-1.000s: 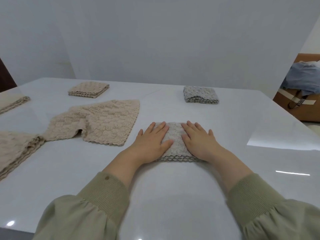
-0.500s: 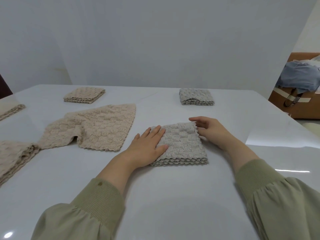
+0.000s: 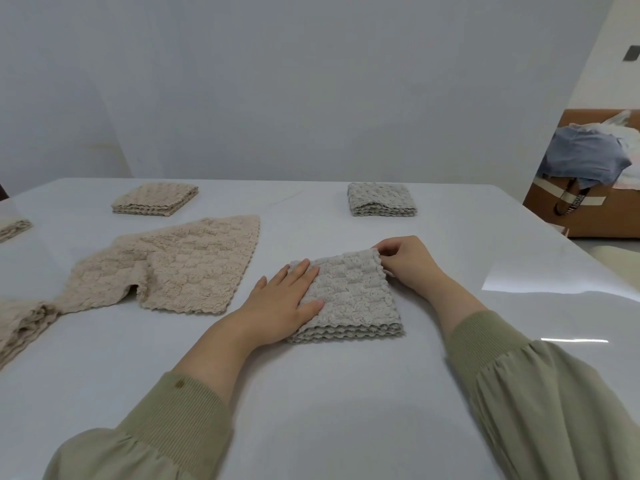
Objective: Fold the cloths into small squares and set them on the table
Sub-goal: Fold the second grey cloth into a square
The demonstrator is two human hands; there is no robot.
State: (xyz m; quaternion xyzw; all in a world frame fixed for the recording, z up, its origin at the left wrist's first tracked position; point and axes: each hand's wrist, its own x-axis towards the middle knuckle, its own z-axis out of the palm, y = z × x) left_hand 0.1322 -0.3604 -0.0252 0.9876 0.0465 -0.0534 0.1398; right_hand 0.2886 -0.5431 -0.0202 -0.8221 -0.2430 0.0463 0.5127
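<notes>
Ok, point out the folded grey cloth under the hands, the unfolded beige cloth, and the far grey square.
folded grey cloth [image 3: 353, 299], head view, middle of its top face
unfolded beige cloth [image 3: 194, 268], head view, centre of the spread part
far grey square [image 3: 381, 199], head view, top face

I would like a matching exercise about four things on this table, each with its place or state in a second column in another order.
Things:
1. grey folded cloth
2. beige unfolded cloth
3. far grey square
4. far beige square

States:
A. spread out, not folded
B. folded, far left of the table
C. under the left hand, corner pinched by the right hand
D. folded, far right

Pairs: 1-C, 2-A, 3-D, 4-B
</notes>
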